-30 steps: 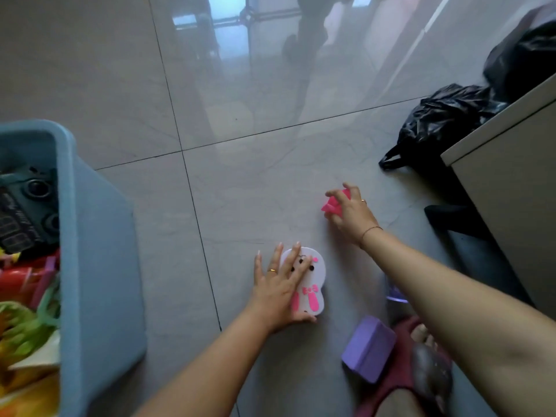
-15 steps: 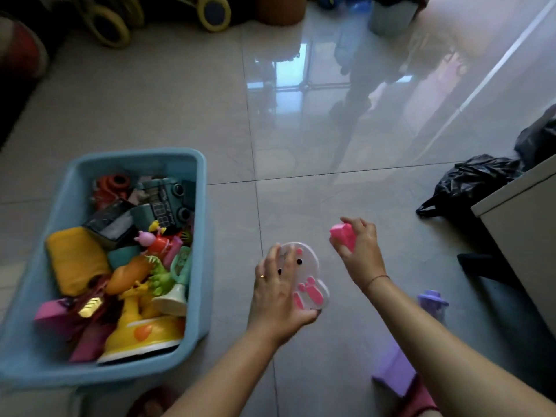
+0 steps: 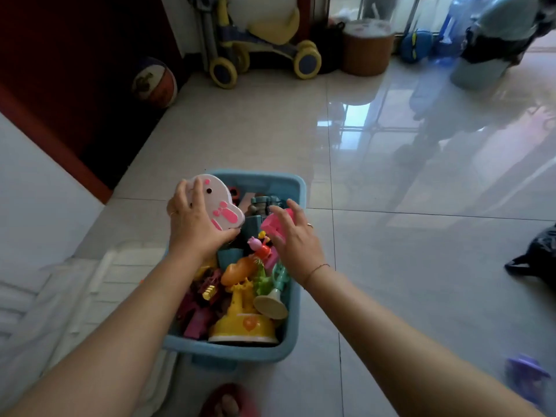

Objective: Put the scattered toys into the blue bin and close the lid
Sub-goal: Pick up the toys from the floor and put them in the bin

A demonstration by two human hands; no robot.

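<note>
while both our hands hang over the blue bin [image 3: 296,188], the left hand [image 3: 195,227] has its fingers wrapped over the back of a flat white toy [image 3: 218,203] with black dot eyes and pink markings, thumb under the lower edge, holding it tilted above the bin's far left corner. our right hand [image 3: 296,239] is spread pretty wide, fingers fanned out, with a pink block [image 3: 275,222] right under the fingertips; can't really tell if we're gripping it or if it's already loose, it just sits against the fingers over the far half of the bin. the bin sits on the shiny tiled floor [image 3: 421,266] right in front of us, no lid on it, and it's stuffed: a yellow giraffe toy [image 3: 240,320] at the near end, a small pink pig figure [image 3: 257,245] in the middle, a teal funnel-looking thing [image 3: 272,299] by the right wall. a white ribbed panel [image 3: 99,284] lies on the floor just left of the bin. off to the lower right, well apart from the bin, a blurry purple toy [image 3: 525,368] is on the floor.
</note>
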